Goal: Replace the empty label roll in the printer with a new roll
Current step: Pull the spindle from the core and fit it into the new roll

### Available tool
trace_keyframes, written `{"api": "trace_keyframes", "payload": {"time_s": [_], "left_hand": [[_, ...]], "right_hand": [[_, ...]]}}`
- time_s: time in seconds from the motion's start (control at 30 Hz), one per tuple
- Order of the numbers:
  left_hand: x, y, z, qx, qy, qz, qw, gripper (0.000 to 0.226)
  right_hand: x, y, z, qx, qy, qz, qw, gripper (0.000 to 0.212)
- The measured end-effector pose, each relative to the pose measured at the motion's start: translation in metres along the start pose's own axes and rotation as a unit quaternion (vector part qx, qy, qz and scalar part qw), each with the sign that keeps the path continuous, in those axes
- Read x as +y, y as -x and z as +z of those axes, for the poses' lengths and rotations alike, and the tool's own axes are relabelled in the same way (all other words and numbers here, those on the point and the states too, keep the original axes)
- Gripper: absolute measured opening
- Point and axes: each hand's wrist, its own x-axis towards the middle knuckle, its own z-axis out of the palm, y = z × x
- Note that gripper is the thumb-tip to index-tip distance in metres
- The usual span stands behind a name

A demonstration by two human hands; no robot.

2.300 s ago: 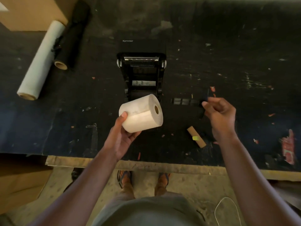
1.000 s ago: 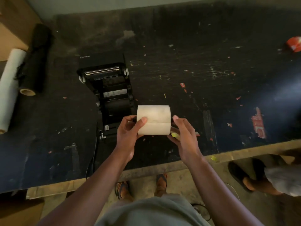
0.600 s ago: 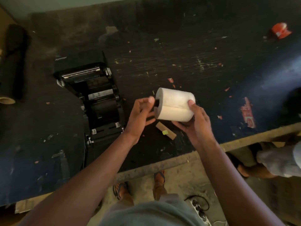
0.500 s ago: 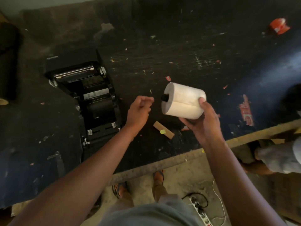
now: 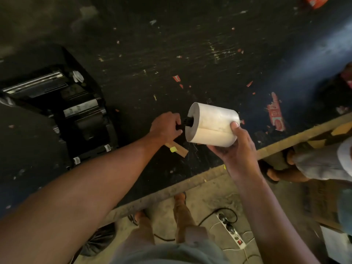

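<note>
New roll [image 5: 213,126]: white label roll, held on its side above the tabletop [image 5: 171,44], just right of the open printer, flat end facing left.
Right hand [image 5: 236,147]: cups the roll from below at its right end; fingers curled around it, thumb pressed on the upper face.
Left hand [image 5: 165,127]: fingers closed, pinching a black spindle [image 5: 187,122] that sticks out of the roll's core on the left (how deep it sits inside cannot be told).
Printer [image 5: 62,111]: black, lid open, left of both hands, roll bay exposed.
Cardboard core [image 5: 177,148]: 1 brown tube with a yellow scrap on it, lying on the tabletop below the left hand, partly hidden by the wrist.
Tabletop: dark, scuffed, dotted with paper scraps.
Floor: a power strip [image 5: 231,231] lies by the person's feet.
</note>
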Motion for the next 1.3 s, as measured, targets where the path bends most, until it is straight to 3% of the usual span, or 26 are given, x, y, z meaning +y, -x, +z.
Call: {"api": "trace_keyframes", "payload": {"time_s": [0.2,0.37,0.43,0.5,0.53,0.57,0.63,0.7,0.77,0.87,1.03,1.2,1.3], "left_hand": [[0.0,-0.001,-0.008,-0.038,-0.075,0.088,0.993,0.053],[0.006,-0.007,-0.004,-0.03,-0.089,0.104,0.99,0.036],[0.008,-0.011,-0.008,-0.023,-0.056,0.081,0.995,0.032],[0.008,-0.013,-0.02,-0.014,0.069,0.008,0.997,0.03],[0.008,-0.012,-0.03,-0.017,0.178,-0.036,0.983,0.027],[0.007,-0.009,-0.042,-0.031,0.31,-0.075,0.947,0.023],[0.002,0.008,-0.065,-0.092,0.546,-0.124,0.823,0.02],[-0.009,0.032,-0.079,-0.139,0.653,-0.12,0.735,0.024],[-0.02,0.056,-0.083,-0.149,0.677,-0.104,0.714,0.028],[-0.036,0.088,-0.085,-0.137,0.678,-0.091,0.717,0.038],[-0.062,0.133,-0.093,-0.073,0.631,-0.059,0.77,0.039],[-0.087,0.172,-0.105,0.06,0.527,-0.022,0.847,0.034],[-0.099,0.194,-0.107,0.122,0.488,-0.033,0.864,0.04]], "right_hand": [[0.003,0.002,-0.008,0.04,0.001,0.009,0.999,0.027],[0.005,0.004,-0.02,0.047,-0.002,0.002,0.999,0.021],[0.006,0.006,-0.023,0.052,-0.002,0.0,0.999,0.019],[0.007,0.007,-0.026,0.059,-0.003,0.0,0.998,0.022],[0.006,0.007,-0.027,0.061,-0.001,0.0,0.998,0.024],[0.006,0.008,-0.027,0.062,0.002,0.001,0.998,0.027],[0.006,0.009,-0.023,0.063,0.01,0.004,0.998,0.035],[0.006,0.009,-0.013,0.06,0.015,0.005,0.998,0.038],[0.007,0.01,0.001,0.049,0.017,0.012,0.999,0.034],[0.011,0.013,0.024,0.025,0.027,0.027,0.999,0.033],[0.028,0.022,0.062,-0.01,0.061,0.051,0.997,0.043],[0.052,0.035,0.097,-0.061,0.118,0.053,0.99,0.065],[0.066,0.042,0.117,-0.068,0.157,0.028,0.985,0.07]]}}
